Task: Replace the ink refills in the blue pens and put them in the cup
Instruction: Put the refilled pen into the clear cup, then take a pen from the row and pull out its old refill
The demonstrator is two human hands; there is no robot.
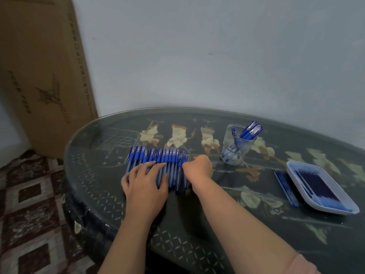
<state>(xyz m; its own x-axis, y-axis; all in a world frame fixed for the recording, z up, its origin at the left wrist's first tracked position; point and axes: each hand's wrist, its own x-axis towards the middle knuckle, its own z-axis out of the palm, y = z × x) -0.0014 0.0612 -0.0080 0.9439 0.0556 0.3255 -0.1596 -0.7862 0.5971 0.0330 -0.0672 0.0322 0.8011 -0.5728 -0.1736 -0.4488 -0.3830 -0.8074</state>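
A row of several blue capped pens (pixel 158 157) lies side by side on the dark table (pixel 197 224). My left hand (pixel 145 184) rests flat on the row with its fingers stretched across the barrels. My right hand (pixel 198 167) is at the row's right end, fingers curled around the rightmost pen (pixel 184 175). A clear plastic cup (pixel 237 145) stands to the right of the row and holds several blue pens (pixel 250 131). Further right, a white tray (pixel 296 171) holds dark blue refills (pixel 316 184).
A few loose refills (pixel 285 186) lie on the table just left of the tray. A large cardboard box (pixel 43 76) leans against the wall at the left. The table's rounded edge drops to a patterned floor (pixel 29 204) on the left.
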